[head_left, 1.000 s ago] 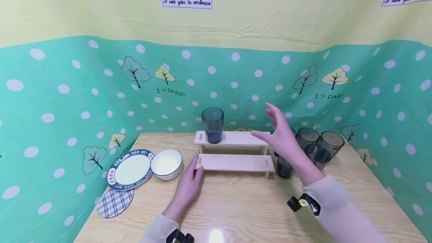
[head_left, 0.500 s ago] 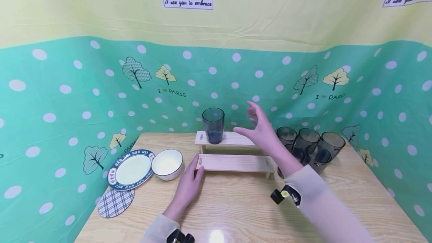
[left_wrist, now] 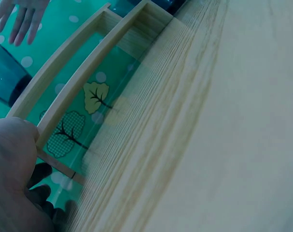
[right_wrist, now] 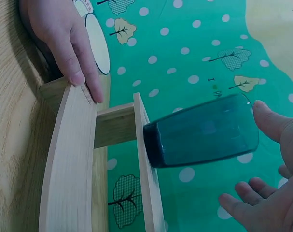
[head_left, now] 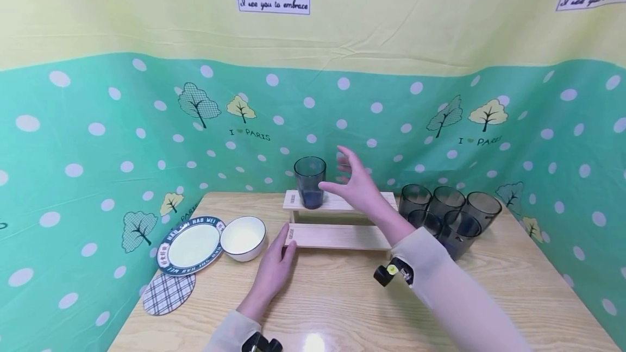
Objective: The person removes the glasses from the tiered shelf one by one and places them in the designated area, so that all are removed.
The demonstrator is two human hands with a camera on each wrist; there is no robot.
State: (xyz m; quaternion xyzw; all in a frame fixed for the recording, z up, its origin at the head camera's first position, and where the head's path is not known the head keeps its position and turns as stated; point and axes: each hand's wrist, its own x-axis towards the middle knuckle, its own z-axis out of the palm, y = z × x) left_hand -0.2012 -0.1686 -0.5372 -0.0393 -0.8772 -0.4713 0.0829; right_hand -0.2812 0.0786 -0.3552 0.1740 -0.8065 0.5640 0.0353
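Observation:
A two-tier wooden rack [head_left: 337, 237] stands on the table, its lower step in front of the higher one. My left hand [head_left: 274, 268] holds the left end of the lower step, thumb at the front edge and fingers at the side. On the left part of the upper step, a dark tinted drinking glass [head_left: 310, 183] stands upright. Just right of that glass is my right hand [head_left: 359, 186], fingers spread and thumb apart, holding nothing. The right wrist view shows the glass [right_wrist: 204, 133] with the right thumb [right_wrist: 272, 118] close to its rim.
Several more dark glasses [head_left: 459, 232] are grouped right of the rack, partly behind the right forearm. To the left are a white bowl [head_left: 243, 254], a blue-rimmed plate [head_left: 171, 269] and a checked round coaster [head_left: 168, 293]. A patterned cloth [head_left: 313, 107] hangs behind the table.
My right hand has moved left from near the grouped glasses, across the upper step, to beside the standing glass. My left hand has stayed at the rack's left end.

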